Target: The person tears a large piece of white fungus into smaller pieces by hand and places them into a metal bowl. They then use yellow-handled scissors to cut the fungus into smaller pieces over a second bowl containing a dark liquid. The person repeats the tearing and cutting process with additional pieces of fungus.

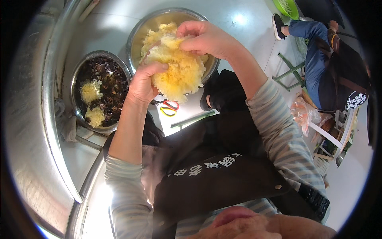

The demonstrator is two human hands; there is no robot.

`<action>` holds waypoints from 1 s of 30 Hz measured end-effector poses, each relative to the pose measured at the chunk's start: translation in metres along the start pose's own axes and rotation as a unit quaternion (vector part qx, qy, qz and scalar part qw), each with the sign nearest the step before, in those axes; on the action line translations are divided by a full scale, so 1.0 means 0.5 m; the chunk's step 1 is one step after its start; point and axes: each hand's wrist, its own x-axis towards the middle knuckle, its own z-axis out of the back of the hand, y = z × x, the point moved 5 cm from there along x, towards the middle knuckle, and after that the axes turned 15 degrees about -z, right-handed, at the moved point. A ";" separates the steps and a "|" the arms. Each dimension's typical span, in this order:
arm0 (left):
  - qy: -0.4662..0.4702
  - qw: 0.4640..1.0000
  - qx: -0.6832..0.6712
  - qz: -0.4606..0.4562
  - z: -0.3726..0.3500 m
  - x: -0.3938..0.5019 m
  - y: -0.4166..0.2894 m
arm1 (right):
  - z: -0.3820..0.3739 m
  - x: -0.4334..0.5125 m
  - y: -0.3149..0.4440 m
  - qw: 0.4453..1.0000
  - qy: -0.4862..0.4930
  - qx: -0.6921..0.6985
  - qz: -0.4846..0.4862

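A large frilly head of pale-yellow snow fungus (179, 74) is held up between both hands, over the near part of a wide steel basin (132, 44). My left hand (146, 80) grips its left side, the thumb resting on top. At its upper right, my right hand (203, 38) pinches the ruffled edge between thumb and fingers. More of the same fungus (167, 28) shows in the basin behind. To the left, a smaller steel basin (74, 92) contains dark wood-ear-like pieces (109, 71) with two pale fungus clumps (91, 91) on top.
Red-and-yellow-handled scissors (169, 108) lie below the large basin. A curved steel surface (50, 119) runs along the left. At right, another person (316, 62) sits near a green folding stool (291, 71), plastic bags (301, 112) and a green basin (294, 12).
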 end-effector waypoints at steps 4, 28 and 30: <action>0.006 1.000 0.027 0.014 0.002 0.002 0.004 | 0.001 -0.016 0.013 0.997 -0.057 -0.030 0.031; 0.016 0.997 0.066 0.041 0.016 0.020 0.043 | -0.043 -0.013 -0.007 0.963 -0.035 -0.263 0.053; 0.016 0.996 0.078 0.038 0.012 0.019 0.044 | -0.049 -0.012 -0.009 0.961 -0.036 -0.266 0.070</action>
